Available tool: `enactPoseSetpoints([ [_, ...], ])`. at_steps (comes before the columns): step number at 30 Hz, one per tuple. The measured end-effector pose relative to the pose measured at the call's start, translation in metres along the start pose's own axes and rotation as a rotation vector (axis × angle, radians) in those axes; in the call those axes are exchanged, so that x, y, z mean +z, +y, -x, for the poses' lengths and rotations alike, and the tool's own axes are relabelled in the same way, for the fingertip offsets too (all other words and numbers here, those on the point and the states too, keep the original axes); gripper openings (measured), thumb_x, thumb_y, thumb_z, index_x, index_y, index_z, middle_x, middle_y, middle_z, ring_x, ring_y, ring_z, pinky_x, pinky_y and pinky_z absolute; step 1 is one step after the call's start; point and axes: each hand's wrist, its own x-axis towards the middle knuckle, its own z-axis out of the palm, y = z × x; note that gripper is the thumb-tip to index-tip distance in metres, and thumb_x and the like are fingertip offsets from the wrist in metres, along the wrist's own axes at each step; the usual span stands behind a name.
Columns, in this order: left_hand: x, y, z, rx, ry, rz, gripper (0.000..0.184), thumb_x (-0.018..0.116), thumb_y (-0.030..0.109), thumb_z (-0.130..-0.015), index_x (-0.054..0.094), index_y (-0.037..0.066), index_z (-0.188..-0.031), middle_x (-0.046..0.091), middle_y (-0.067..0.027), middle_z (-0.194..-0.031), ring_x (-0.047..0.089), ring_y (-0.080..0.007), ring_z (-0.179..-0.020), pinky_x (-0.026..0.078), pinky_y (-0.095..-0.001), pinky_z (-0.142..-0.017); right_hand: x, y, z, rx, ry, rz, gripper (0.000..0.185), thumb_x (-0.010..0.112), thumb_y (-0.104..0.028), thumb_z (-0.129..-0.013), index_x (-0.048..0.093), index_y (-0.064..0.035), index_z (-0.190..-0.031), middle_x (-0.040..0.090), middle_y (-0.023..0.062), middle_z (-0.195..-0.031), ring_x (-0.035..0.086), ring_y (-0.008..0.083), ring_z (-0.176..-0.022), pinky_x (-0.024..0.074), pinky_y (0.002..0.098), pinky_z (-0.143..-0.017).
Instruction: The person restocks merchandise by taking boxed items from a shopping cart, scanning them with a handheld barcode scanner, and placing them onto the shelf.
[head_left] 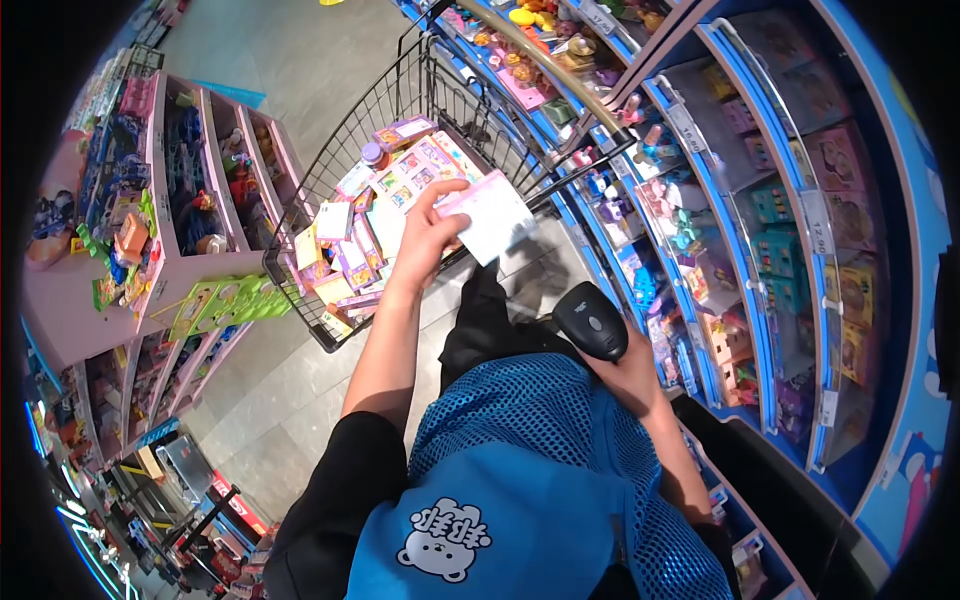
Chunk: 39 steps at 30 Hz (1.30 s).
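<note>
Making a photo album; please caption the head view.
Between shop shelves, the left hand holds a pale packet by a wire cart of boxes; the right hand grips a black scanner.

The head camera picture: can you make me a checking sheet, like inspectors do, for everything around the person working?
Surface: a black wire cart above a grey tiled floor.
Job's things: a white packet with a pink edge, its print too washed out to read; a black handheld scanner.
Clutter: colourful small boxes piled unevenly in the cart.
Hands: the left hand holds the packet over the cart's near side; the right hand grips the scanner.
Cables: nothing seen.
Surroundings: blue-edged shelves of toys on the right; a pink display unit on the left.
</note>
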Motion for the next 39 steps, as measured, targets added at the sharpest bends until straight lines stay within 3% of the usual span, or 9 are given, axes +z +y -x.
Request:
enactPoseSetpoints([
  [7,0.032,-0.011,0.016,-0.027,0.034,-0.097,0.036,0.068,0.004,-0.086,0.067,0.001,-0.122,0.069,0.0024,-0.092,0.052,-0.0019,-0.069,0.039,-0.0194,-0.061,-0.016,0.006,0.016,-0.127,0.077,-0.023,0.043,0.078,-0.006,-0.082,0.064,0.0015,-0.123,0.074,0.0178,-0.102,0.074,0.0253,-0.094,0.0559,0.0349,-0.082],
  [14,0.062,-0.016,0.018,0.027,0.012,-0.099,0.034,0.066,0.001,-0.088,0.065,0.001,-0.122,0.067,0.0037,-0.091,0.050,-0.0015,-0.068,0.037,-0.0193,-0.060,-0.036,0.023,0.043,-0.090,0.115,-0.009,0.044,0.078,-0.007,-0.082,0.065,0.0011,-0.123,0.075,0.0198,-0.103,0.075,0.0296,-0.097,0.0566,0.0367,-0.082],
  [20,0.104,-0.016,0.029,0.002,-0.029,-0.067,0.036,0.065,-0.001,-0.086,0.064,0.001,-0.122,0.066,0.0041,-0.092,0.051,-0.0016,-0.070,0.036,-0.0185,-0.061,-0.051,0.031,0.064,-0.028,0.203,0.037,0.044,0.079,-0.008,-0.081,0.066,0.0015,-0.122,0.076,0.0186,-0.100,0.076,0.0275,-0.094,0.0574,0.0370,-0.081],
  [23,0.104,-0.030,0.025,0.041,-0.229,-0.018,0.035,0.065,-0.003,-0.084,0.064,0.001,-0.119,0.070,-0.0036,-0.106,0.062,-0.0076,-0.085,0.048,-0.0219,-0.073,-0.054,0.041,0.074,-0.045,0.271,0.020,0.041,0.080,-0.008,-0.081,0.067,0.0016,-0.119,0.076,0.0178,-0.101,0.076,0.0255,-0.093,0.0576,0.0362,-0.080],
  [26,0.127,-0.021,0.032,0.083,-0.416,0.160,0.032,0.067,-0.007,-0.081,0.066,0.001,-0.113,0.065,-0.0141,-0.130,0.066,-0.0187,-0.112,0.053,-0.0325,-0.096,-0.057,0.053,0.082,-0.056,0.355,-0.021,0.038,0.081,-0.008,-0.082,0.068,0.0014,-0.116,0.076,0.0160,-0.101,0.075,0.0224,-0.092,0.0575,0.0352,-0.080],
  [27,0.131,-0.021,0.034,0.068,-0.456,0.191,0.027,0.069,-0.009,-0.081,0.068,0.001,-0.106,0.054,-0.0197,-0.147,0.061,-0.0266,-0.126,0.049,-0.0407,-0.109,-0.058,0.053,0.085,-0.055,0.385,-0.049,0.033,0.079,-0.006,-0.084,0.069,0.0014,-0.114,0.075,0.0122,-0.095,0.072,0.0182,-0.086,0.0560,0.0325,-0.076],
  [29,0.142,-0.018,0.037,0.097,-0.527,0.183,0.022,0.070,-0.010,-0.083,0.069,0.003,-0.101,0.053,-0.0195,-0.149,0.060,-0.0266,-0.128,0.050,-0.0392,-0.107,-0.061,0.053,0.090,-0.054,0.447,-0.106,0.023,0.076,-0.004,-0.088,0.070,0.0014,-0.110,0.073,0.0046,-0.084,0.067,0.0096,-0.074,0.0530,0.0270,-0.067],
  [33,0.147,-0.018,0.033,0.037,-0.675,0.033,0.013,0.072,-0.003,-0.087,0.067,0.004,-0.097,0.046,-0.0245,-0.153,0.061,-0.0318,-0.127,0.054,-0.0432,-0.103,-0.065,0.056,0.096,-0.028,0.543,-0.156,0.020,0.077,-0.006,-0.089,0.071,0.0013,-0.106,0.070,0.0029,-0.077,0.064,0.0087,-0.067,0.0505,0.0262,-0.061],
  [39,0.173,-0.005,0.044,-0.110,-0.860,-0.011,0.008,0.071,-0.001,-0.088,0.067,0.003,-0.094,0.053,-0.0255,-0.146,0.066,-0.0275,-0.116,0.056,-0.0376,-0.096,-0.063,0.054,0.099,0.059,0.584,-0.346,0.019,0.077,-0.008,-0.090,0.071,0.0016,-0.105,0.070,0.0034,-0.078,0.064,0.0091,-0.067,0.0509,0.0265,-0.062],
])
